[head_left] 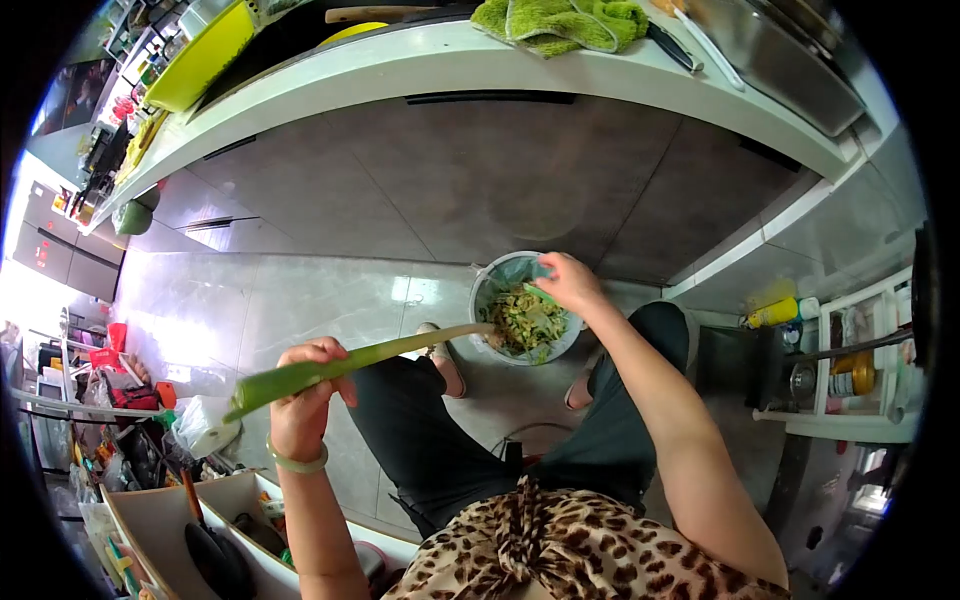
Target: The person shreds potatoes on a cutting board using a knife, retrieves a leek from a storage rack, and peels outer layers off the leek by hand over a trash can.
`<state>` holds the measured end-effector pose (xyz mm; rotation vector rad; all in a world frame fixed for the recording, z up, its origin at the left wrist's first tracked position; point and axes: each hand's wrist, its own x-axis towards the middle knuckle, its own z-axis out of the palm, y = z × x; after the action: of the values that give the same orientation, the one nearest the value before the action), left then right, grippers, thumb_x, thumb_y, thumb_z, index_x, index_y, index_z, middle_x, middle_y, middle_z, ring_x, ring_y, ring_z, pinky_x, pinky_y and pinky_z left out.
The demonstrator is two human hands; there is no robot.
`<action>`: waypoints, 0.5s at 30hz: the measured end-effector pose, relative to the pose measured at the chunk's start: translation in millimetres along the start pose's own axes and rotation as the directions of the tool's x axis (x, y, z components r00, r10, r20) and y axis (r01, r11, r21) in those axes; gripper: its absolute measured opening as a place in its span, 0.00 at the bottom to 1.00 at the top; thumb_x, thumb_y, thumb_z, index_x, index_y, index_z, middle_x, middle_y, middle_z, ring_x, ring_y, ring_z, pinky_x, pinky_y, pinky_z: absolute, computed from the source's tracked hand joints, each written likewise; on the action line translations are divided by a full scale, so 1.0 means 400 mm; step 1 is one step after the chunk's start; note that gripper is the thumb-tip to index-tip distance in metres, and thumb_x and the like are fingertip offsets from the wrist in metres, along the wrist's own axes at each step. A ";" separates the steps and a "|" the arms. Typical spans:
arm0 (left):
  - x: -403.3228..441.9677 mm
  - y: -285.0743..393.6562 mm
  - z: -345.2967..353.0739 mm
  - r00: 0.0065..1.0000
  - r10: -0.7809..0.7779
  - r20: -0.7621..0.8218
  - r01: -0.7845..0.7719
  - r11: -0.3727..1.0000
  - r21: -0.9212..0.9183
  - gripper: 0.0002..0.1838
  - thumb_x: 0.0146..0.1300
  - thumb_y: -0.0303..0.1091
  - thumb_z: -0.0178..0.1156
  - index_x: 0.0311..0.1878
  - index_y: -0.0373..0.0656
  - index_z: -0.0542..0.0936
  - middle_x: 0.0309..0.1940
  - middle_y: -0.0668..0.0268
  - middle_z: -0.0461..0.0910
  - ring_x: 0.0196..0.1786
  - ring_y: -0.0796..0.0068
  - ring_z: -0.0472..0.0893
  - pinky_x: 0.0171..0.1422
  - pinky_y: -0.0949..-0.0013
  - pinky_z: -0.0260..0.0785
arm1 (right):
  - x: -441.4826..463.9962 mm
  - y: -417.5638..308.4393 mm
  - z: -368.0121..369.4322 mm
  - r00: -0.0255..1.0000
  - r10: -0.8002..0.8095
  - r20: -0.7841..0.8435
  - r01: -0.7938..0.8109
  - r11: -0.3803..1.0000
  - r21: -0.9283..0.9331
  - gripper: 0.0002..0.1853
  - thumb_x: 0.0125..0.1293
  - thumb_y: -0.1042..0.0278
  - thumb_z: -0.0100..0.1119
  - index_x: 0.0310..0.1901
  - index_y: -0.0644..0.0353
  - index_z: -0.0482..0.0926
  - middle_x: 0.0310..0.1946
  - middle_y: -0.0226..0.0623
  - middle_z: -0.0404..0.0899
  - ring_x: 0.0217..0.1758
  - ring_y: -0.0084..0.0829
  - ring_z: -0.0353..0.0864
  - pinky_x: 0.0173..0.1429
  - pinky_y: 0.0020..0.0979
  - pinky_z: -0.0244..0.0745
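Observation:
My left hand is wrapped round a long leek near its green end. The leek's pale, rooted end reaches over the left rim of a round white bin on the floor. Above the bin's right side is my right hand, fingers closed at a small green strip of leaf. Inside the bin lies a heap of green and yellowish vegetable scraps on a plastic liner. The tips of my right fingers are partly hidden.
Grey cabinets and a white counter run across the front. On the counter are a green cloth, a knife and a yellow-green basin. A white shelf rack stands at right, an open compartmented box at lower left.

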<state>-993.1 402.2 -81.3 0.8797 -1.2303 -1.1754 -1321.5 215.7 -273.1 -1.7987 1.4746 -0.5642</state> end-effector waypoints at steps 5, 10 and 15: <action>0.033 -0.013 0.014 0.992 -0.055 -0.113 0.039 0.989 -0.144 0.17 0.59 0.25 0.57 0.53 0.34 0.71 0.47 0.50 0.71 0.27 0.68 0.78 0.34 0.70 0.73 | -0.151 -0.405 -0.019 0.748 -0.650 0.132 0.626 0.757 0.187 0.21 0.57 0.65 0.62 0.53 0.60 0.75 0.47 0.41 0.78 0.51 0.35 0.78 0.55 0.34 0.72; 0.059 -0.017 0.019 0.967 -0.061 -0.247 -0.003 0.968 -0.250 0.24 0.65 0.27 0.54 0.65 0.40 0.64 0.54 0.55 0.71 0.26 0.80 0.71 0.35 0.78 0.68 | -0.142 -0.463 0.030 0.797 -0.512 0.319 0.400 0.844 0.357 0.14 0.60 0.67 0.60 0.46 0.59 0.76 0.37 0.35 0.82 0.43 0.32 0.81 0.48 0.32 0.73; 0.044 -0.125 0.042 0.956 -0.193 -0.219 0.149 0.968 -0.203 0.30 0.67 0.27 0.51 0.71 0.43 0.56 0.57 0.54 0.69 0.34 0.77 0.76 0.41 0.71 0.74 | -0.122 -0.435 0.026 0.790 -0.400 0.465 0.237 0.898 0.371 0.14 0.61 0.66 0.59 0.47 0.61 0.78 0.39 0.36 0.83 0.43 0.29 0.82 0.50 0.30 0.73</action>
<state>-1019.7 375.9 -122.6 0.9704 -0.8491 -1.2596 -1214.0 278.3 -141.5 -1.7817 0.6662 -0.3743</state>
